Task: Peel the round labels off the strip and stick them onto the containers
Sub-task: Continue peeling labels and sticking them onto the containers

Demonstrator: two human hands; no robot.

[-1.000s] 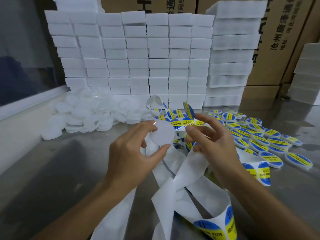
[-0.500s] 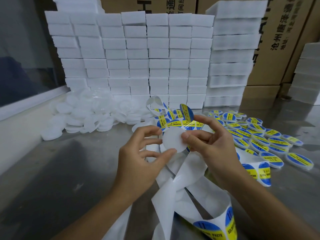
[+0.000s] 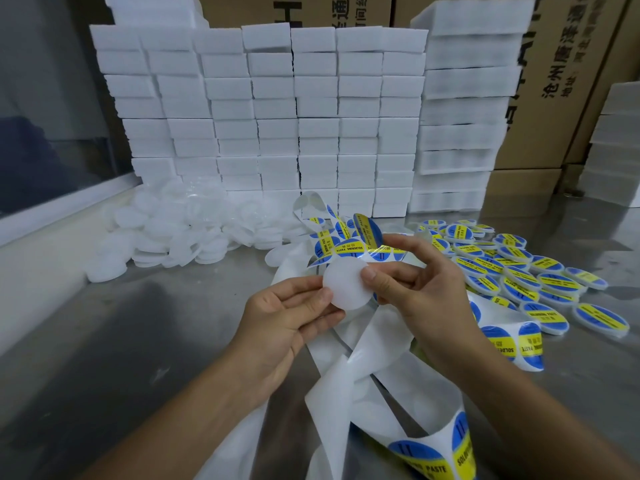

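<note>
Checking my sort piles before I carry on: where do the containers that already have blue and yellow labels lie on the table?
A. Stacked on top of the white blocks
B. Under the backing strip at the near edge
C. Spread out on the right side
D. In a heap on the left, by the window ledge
C: the labelled containers lie spread on the right side of the table, while the heap on the left is plain white containers.
</note>
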